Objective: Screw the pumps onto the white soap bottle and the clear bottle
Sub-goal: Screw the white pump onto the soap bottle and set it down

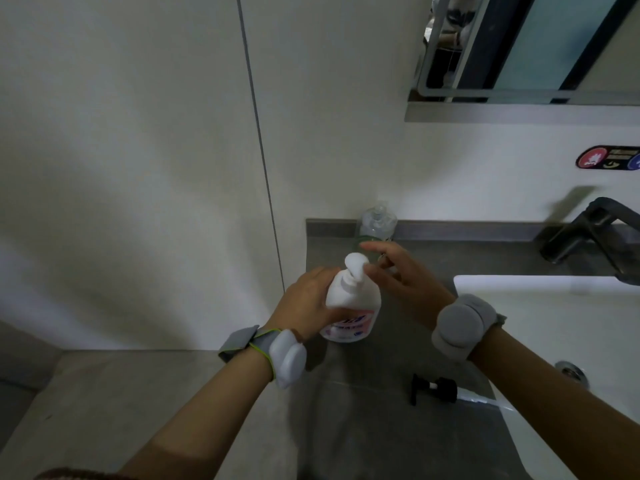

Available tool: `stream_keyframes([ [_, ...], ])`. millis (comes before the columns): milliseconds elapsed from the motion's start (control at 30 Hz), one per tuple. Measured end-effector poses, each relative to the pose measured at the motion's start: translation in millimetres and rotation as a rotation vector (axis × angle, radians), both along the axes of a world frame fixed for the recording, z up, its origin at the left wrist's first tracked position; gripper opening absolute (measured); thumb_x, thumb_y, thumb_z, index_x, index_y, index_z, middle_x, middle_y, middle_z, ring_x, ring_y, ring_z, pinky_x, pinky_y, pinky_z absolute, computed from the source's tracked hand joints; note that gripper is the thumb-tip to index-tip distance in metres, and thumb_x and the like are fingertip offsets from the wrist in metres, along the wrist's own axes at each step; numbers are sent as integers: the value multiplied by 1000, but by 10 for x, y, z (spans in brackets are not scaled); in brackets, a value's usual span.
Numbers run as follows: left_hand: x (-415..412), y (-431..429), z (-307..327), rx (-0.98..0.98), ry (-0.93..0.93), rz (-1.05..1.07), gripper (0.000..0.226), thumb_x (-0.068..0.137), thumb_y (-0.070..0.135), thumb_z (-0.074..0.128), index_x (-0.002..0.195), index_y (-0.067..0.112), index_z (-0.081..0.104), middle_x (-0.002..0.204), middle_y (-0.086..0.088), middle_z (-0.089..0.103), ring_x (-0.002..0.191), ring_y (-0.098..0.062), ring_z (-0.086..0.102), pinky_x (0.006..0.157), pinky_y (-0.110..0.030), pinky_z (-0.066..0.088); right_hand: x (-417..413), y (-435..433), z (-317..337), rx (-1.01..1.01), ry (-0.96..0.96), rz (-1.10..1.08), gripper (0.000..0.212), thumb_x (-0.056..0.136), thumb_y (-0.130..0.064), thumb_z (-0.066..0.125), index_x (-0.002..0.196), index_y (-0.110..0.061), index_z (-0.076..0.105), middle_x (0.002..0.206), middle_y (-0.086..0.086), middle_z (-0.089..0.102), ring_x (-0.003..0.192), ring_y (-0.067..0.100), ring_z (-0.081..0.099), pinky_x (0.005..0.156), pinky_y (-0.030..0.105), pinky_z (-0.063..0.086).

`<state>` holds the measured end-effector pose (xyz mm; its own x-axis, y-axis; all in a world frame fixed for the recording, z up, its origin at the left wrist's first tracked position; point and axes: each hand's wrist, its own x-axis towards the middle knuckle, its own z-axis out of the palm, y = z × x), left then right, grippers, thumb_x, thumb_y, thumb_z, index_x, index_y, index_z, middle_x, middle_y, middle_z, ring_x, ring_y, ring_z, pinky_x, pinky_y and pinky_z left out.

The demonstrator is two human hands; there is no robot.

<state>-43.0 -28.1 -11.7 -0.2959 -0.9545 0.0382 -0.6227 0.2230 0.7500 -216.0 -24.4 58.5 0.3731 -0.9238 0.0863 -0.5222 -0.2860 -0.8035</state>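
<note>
White soap bottle: squat white plastic soap bottle (353,303) with a pink label low on the front, standing upright on the grey stone-look counter (381,445), pretty much centre of the shot.
White pump: the white plastic pump head (355,266) is sitting on top of that bottle's neck. Can't tell how far it's threaded down, honestly.
Left hand: left hand (308,306) is wrapped around the bottle's left side and shoulder, thumb across the front, so it's clamped on the bottle body. White bracelet-type device (287,358) on a grey strap at that wrist.
Right hand: right hand (401,278) is just to the right of the pump, fingers loosely spread, fingertips right up by the pump stem. Looks like it isn't gripping anything; whether a fingertip is actually touching the pump I can't say. Round grey padded band (464,327) on that wrist.
Clear bottle: clear plastic bottle (375,225) stands further back against the wall, behind the right hand's fingers, neck open with no pump on it.
Black pump: black plastic pump (433,389) lying on its side on the counter, close to the camera, well apart from the clear bottle.
Sink: white basin (554,306) on the right with a black tap (588,233) behind it.
</note>
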Motion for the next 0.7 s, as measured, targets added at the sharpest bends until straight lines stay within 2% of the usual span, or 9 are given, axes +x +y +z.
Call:
stream_keyframes([
  [100, 22, -74, -27, -2, -12, -13, 52, 70, 39, 72, 115, 28, 50, 116, -5, 58, 106, -23, 53, 90, -33, 39, -82, -23, -23, 5, 30, -71, 38, 90, -23, 42, 126, -11, 38, 118, 10, 48, 92, 15, 50, 75, 17, 40],
  [167, 34, -144, -44, -11, -25, -14, 53, 69, 39, 73, 116, 28, 49, 115, -5, 58, 106, -23, 53, 90, -33, 40, -122, -37, -41, 28, 35, -90, 38, 91, -24, 41, 126, -10, 38, 126, 12, 46, 101, 19, 50, 81, 25, 41],
  [233, 45, -215, -42, -18, -36, -16, 55, 68, 41, 73, 116, 29, 49, 114, -5, 58, 103, -22, 53, 87, -32, 40, -144, -48, -58, 44, 45, -90, 37, 91, -23, 41, 125, -9, 38, 128, 13, 46, 104, 21, 50, 84, 28, 42],
  [333, 65, -344, -26, -20, -28, -22, 56, 67, 44, 74, 115, 30, 49, 110, -4, 58, 97, -18, 52, 83, -31, 39, -175, -83, -93, 77, 33, -95, 34, 91, -21, 41, 122, -9, 40, 126, 14, 45, 102, 21, 49, 83, 26, 42],
  [433, 104, -468, 15, -20, -19, -25, 55, 66, 41, 75, 114, 30, 49, 101, 2, 54, 91, -14, 48, 80, -28, 37, -189, -121, -132, 90, 25, -97, 31, 91, -22, 42, 119, -9, 42, 120, 13, 47, 97, 16, 48, 74, 17, 41],
  [567, 150, -694, 63, -18, -32, -34, 57, 67, 34, 76, 117, 24, 49, 101, 4, 48, 92, -13, 46, 82, -27, 35, -221, -235, -202, 93, 42, -122, 32, 91, -23, 43, 120, -11, 43, 119, 12, 49, 98, 15, 49, 80, 20, 43],
  [700, 206, -933, 85, 1, -32, -24, 61, 69, 30, 75, 122, 20, 46, 113, -5, 53, 96, -14, 46, 84, -29, 36, -234, -358, -267, 101, 35, -128, 31, 91, -21, 43, 120, -10, 44, 120, 11, 50, 95, 11, 48, 70, 3, 41],
])
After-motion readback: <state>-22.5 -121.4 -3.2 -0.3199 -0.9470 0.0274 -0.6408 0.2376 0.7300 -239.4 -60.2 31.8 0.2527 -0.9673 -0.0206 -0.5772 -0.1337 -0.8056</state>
